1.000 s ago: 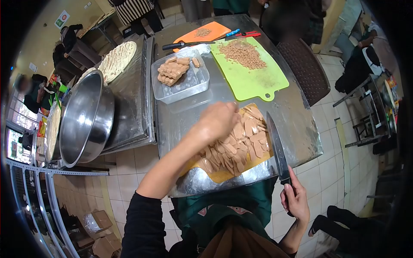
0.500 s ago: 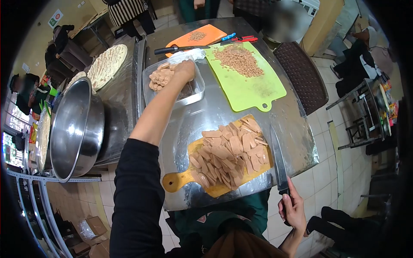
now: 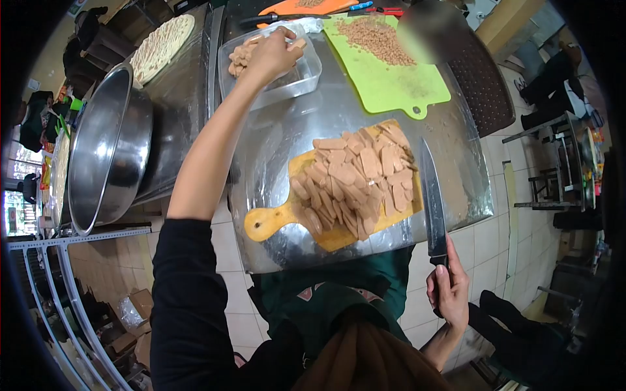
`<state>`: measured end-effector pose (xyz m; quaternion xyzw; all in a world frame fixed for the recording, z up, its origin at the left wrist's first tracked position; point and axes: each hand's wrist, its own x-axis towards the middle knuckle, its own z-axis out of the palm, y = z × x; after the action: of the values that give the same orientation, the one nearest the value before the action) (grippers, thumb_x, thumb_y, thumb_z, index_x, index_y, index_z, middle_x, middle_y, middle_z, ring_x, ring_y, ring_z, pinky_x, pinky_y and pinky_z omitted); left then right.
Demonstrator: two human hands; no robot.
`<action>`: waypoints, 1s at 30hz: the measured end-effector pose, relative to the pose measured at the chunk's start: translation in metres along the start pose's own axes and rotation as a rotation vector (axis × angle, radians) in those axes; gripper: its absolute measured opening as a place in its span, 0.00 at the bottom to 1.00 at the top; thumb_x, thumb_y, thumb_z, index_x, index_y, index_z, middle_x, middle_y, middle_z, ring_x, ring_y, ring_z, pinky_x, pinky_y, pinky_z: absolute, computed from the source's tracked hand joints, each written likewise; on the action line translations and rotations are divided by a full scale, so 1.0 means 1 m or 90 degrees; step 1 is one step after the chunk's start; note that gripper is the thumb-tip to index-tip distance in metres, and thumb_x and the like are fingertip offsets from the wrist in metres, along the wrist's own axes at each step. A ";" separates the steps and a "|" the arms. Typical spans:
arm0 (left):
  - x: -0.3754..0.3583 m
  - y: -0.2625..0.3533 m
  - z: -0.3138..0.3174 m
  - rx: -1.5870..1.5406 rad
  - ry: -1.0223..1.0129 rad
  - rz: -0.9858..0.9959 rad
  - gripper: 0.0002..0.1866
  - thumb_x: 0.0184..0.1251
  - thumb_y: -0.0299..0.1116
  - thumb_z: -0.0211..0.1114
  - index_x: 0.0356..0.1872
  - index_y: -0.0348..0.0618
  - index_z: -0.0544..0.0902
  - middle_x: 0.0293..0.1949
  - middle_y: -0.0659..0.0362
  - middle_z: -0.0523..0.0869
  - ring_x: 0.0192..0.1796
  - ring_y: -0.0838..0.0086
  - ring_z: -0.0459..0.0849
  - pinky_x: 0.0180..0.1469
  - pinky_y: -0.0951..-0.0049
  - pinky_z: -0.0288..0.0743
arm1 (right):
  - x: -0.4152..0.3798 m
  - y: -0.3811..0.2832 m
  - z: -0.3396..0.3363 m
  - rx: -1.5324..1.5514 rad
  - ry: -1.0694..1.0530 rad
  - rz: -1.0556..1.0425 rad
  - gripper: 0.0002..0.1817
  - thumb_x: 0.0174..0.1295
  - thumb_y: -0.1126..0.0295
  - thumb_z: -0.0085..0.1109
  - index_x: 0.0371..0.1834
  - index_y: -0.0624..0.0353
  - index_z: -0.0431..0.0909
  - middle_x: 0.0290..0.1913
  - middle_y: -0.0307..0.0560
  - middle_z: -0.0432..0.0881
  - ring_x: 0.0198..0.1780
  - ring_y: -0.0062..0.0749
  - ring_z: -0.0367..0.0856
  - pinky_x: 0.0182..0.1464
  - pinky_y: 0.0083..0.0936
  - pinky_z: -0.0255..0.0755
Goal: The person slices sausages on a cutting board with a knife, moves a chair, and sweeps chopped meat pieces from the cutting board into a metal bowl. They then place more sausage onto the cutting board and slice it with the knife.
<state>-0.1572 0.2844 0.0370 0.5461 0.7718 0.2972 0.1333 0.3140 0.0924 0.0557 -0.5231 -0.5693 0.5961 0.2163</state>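
My left hand (image 3: pixel 274 55) is over the clear plastic container (image 3: pixel 285 96), its fingers closed on a few pinkish-brown sausage pieces (image 3: pixel 298 45). More cut sausage (image 3: pixel 240 57) lies inside the container's left part. My right hand (image 3: pixel 450 287) grips the black handle of a long kitchen knife (image 3: pixel 432 195), with its blade pointing away from me beside the table's front right. Left of the blade, a wooden cutting board (image 3: pixel 266 223) carries a big heap of flat sausage slices (image 3: pixel 352 176). The fingertips of my left hand are partly hidden.
A lime-green cutting board (image 3: pixel 394 94) with finely diced bits (image 3: pixel 375 39) lies at the back right. Behind it are an orange board (image 3: pixel 336 6) and a black-handled utensil (image 3: pixel 257 19). A large steel bowl (image 3: pixel 98 150) and a dough sheet (image 3: pixel 163 45) are to the left. One person's blurred head is near the green board.
My left hand has lifted and turned over the container, and sausage pieces now show in its fingers. The view has tipped so the table sits higher. The knife stays in my right hand.
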 end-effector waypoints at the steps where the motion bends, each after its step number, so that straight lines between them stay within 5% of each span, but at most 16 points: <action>1: -0.024 0.006 -0.010 -0.061 0.008 0.025 0.21 0.65 0.40 0.64 0.53 0.36 0.77 0.39 0.51 0.86 0.34 0.64 0.87 0.41 0.66 0.79 | -0.002 -0.002 0.003 -0.002 -0.011 -0.001 0.29 0.74 0.74 0.41 0.78 0.55 0.53 0.17 0.33 0.67 0.15 0.11 0.60 0.17 0.12 0.56; 4: -0.116 0.026 -0.036 -0.172 0.016 -0.009 0.21 0.65 0.39 0.64 0.55 0.38 0.76 0.36 0.56 0.85 0.28 0.75 0.83 0.35 0.72 0.77 | -0.008 -0.006 0.016 0.007 -0.058 0.003 0.30 0.72 0.76 0.43 0.78 0.57 0.54 0.17 0.32 0.68 0.17 0.11 0.61 0.19 0.12 0.57; 8: -0.224 0.017 -0.033 -0.178 0.022 -0.078 0.21 0.64 0.33 0.64 0.58 0.42 0.73 0.39 0.55 0.85 0.32 0.72 0.82 0.36 0.70 0.77 | -0.009 -0.019 0.040 -0.029 -0.233 0.038 0.32 0.70 0.79 0.47 0.78 0.51 0.56 0.24 0.34 0.75 0.25 0.14 0.68 0.29 0.16 0.67; 13: -0.307 0.022 -0.008 -0.112 0.065 -0.205 0.18 0.66 0.31 0.63 0.55 0.41 0.74 0.37 0.51 0.85 0.34 0.63 0.85 0.37 0.65 0.78 | 0.000 -0.012 0.085 -0.151 -0.343 -0.095 0.32 0.71 0.75 0.49 0.78 0.49 0.53 0.31 0.56 0.84 0.34 0.47 0.85 0.40 0.34 0.76; 20: -0.327 0.031 0.013 -0.112 0.104 -0.274 0.16 0.65 0.33 0.66 0.51 0.37 0.79 0.36 0.50 0.87 0.39 0.59 0.85 0.43 0.63 0.78 | 0.004 -0.007 0.103 -0.219 -0.319 -0.100 0.32 0.71 0.74 0.49 0.78 0.50 0.52 0.30 0.63 0.83 0.38 0.60 0.84 0.42 0.40 0.76; 23: -0.333 0.010 0.022 -0.147 0.098 -0.238 0.16 0.67 0.27 0.65 0.53 0.32 0.79 0.35 0.58 0.85 0.36 0.79 0.82 0.39 0.77 0.77 | 0.004 -0.003 0.105 -0.207 -0.316 -0.118 0.32 0.71 0.75 0.49 0.78 0.51 0.52 0.30 0.64 0.82 0.37 0.61 0.83 0.42 0.40 0.76; 30: -0.323 0.021 0.025 -0.388 0.060 -0.333 0.14 0.67 0.25 0.66 0.51 0.30 0.79 0.31 0.61 0.83 0.31 0.83 0.80 0.35 0.83 0.75 | 0.011 -0.002 0.112 -0.193 -0.324 -0.126 0.33 0.71 0.74 0.49 0.78 0.51 0.51 0.32 0.68 0.81 0.36 0.66 0.80 0.42 0.42 0.74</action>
<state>-0.0094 -0.0007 -0.0086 0.2522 0.7664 0.4932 0.3251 0.2114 0.0521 0.0317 -0.3254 -0.7357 0.5924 0.0432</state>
